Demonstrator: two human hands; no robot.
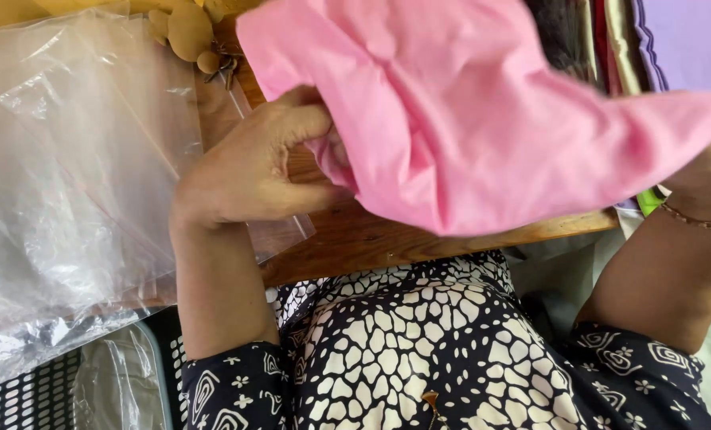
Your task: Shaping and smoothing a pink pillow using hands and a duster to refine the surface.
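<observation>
Wooden table edge (pixel 387 239) carries clear plastic bags (pixel 69 159) at left. Left hand (pixel 248 171) pinches a fold of soft pink cloth (pixel 467 119), held above the table. Right hand hidden under cloth; grip cannot be told. Cloth unbagged, bagging apparently remains.

Bright, soft daylight throughout, without hard shadows. Strongest on the pink cloth (pixel 483 119), evenly lit and nearly washed out along its top folds. Left of the cloth, white glare and milky sheen on the clear plastic bags (pixel 69 175), hiding what lies beneath. Just under the cloth, a dim band of shade on the wooden tabletop (pixel 387 239). Slight blur on the cloth's right tip; patterned dress (pixel 419 342) below it sharp.
</observation>
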